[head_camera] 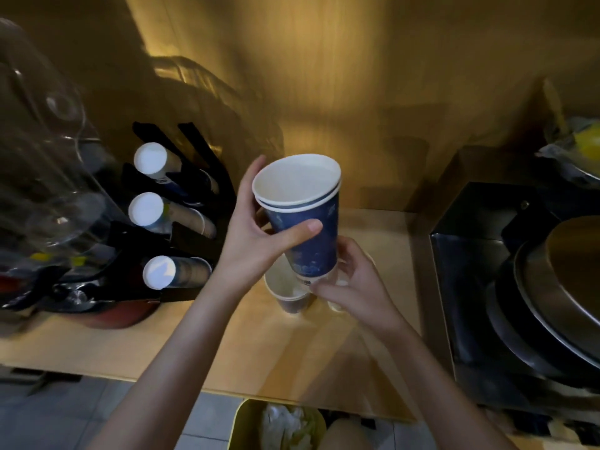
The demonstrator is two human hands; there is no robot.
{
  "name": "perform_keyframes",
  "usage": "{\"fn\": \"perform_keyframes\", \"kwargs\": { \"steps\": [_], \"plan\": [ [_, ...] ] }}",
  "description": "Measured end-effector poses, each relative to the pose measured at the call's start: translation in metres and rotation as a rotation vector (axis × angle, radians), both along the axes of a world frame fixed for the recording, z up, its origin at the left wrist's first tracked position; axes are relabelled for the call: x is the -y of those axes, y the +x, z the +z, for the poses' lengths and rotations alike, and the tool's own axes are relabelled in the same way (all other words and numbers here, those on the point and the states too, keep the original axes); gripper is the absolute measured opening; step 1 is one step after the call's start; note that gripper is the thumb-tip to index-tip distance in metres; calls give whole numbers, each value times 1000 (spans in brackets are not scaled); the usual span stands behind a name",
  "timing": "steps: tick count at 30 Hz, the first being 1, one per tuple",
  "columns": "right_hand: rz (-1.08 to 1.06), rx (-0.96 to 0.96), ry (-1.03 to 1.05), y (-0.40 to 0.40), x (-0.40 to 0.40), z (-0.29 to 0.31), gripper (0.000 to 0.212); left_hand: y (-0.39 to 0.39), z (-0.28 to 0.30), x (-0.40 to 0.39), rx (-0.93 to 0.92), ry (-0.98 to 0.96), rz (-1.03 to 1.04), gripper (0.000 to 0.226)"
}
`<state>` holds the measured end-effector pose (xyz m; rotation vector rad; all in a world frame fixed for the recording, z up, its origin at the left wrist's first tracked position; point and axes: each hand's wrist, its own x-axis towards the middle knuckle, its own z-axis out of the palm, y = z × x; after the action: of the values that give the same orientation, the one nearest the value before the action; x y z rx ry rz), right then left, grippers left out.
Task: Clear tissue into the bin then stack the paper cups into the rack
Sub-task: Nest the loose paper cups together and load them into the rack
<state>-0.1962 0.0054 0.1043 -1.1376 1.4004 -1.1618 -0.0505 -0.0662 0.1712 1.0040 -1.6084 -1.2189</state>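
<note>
My left hand (256, 232) grips two nested blue paper cups (308, 222), held tilted above the wooden counter (162, 345), mouths toward me. My right hand (354, 287) holds the bottom of that stack from below. Under the stack stands a small dark paper cup (287, 295) on the counter, and a pale cup (339, 298) shows partly behind my right fingers. The black cup rack (181, 222) stands at the left with three rows of cups lying base outward. A yellow bin (279, 423) with crumpled white tissue inside sits on the floor below the counter's front edge.
Clear glassware (48, 157) hangs at the far left above the rack. A black box (480, 271) with stacked metal pans (558, 303) fills the right side. A wooden wall backs the counter.
</note>
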Motion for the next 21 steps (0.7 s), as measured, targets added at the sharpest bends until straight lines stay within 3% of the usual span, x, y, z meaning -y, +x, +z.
{"fn": "perform_keyframes", "kwargs": {
  "steps": [6, 10, 21],
  "plan": [
    [-41, -103, -51, 24, 24, 6, 73, 20, -5, 8, 78, -131, -9, 93],
    [-102, -185, -135, 32, 29, 6, 82, 24, -29, 9, 117, -119, -12, 97],
    [-95, -366, -42, 37, 19, -42, 96, 33, -91, -2, 283, 10, -86, 93]
  ]
}}
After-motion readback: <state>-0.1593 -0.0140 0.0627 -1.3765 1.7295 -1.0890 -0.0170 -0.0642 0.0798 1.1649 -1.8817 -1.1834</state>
